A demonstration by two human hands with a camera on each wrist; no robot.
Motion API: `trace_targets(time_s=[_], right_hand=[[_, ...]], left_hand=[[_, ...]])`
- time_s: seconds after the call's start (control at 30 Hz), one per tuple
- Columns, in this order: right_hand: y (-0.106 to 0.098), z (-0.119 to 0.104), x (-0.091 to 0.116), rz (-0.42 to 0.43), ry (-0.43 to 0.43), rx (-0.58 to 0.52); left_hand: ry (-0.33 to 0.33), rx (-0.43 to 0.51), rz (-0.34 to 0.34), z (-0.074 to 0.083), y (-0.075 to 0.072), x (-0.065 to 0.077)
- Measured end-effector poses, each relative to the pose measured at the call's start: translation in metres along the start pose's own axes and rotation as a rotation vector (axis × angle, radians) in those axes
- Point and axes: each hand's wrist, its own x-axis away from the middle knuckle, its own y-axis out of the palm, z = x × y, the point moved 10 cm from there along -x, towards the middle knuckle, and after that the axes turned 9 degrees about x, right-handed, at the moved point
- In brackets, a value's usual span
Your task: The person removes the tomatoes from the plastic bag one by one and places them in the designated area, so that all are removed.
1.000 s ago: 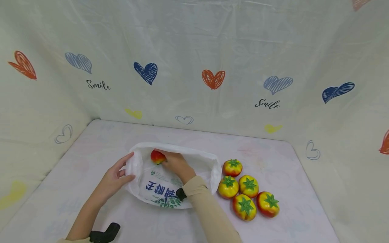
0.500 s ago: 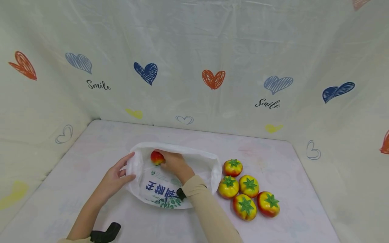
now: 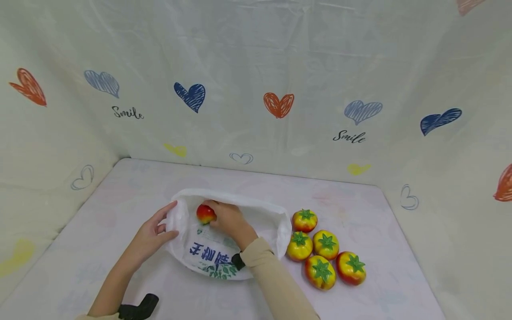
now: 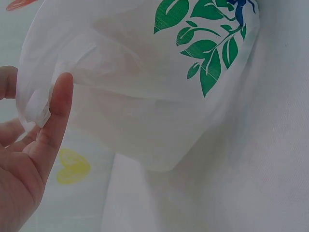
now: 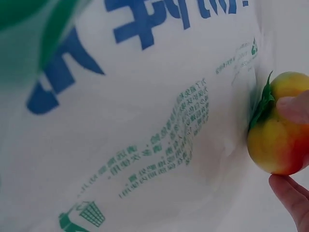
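Note:
A white plastic bag (image 3: 186, 258) with blue lettering and green leaves lies on the table, its mouth spread wide. At the left side of the mouth, my left hand (image 3: 150, 235) holds the rim between thumb and fingers; the left wrist view shows the thumb (image 4: 62, 94) against the plastic. My right hand (image 3: 232, 222) reaches inside the bag and grips a red-and-yellow tomato (image 3: 206, 214) with a green leafy top. In the right wrist view the tomato (image 5: 280, 140) sits between thumb and fingers, close against the printed wall of the bag.
Several more red-and-yellow tomatoes (image 3: 326, 244) with green star-shaped tops stand grouped right of the bag, the nearest right beside its rim. Behind the white table (image 3: 340, 200) hangs a pale curtain (image 3: 232, 58) printed with hearts.
The right hand and the tomato have shifted slightly toward the person inside the bag. The bag's near rim has sagged a little lower. The left hand keeps its place.

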Motion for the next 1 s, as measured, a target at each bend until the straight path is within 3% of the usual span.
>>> trace_targets(time_s=[0.43,0.67,1.0], right_hand=[[-0.001,-0.008,0.017,-0.093,0.002,-0.043],[-0.009,-0.006,0.028,-0.102,-0.022,-0.067],[-0.036,0.001,0.045,-0.095,-0.028,-0.235]], left_hand=[[0.007,0.005,-0.003,-0.001,0.0,0.003],[0.008,0.0,0.01,0.0,-0.002,0.005],[0.016,-0.013,0.021,0.003,-0.006,0.005]])
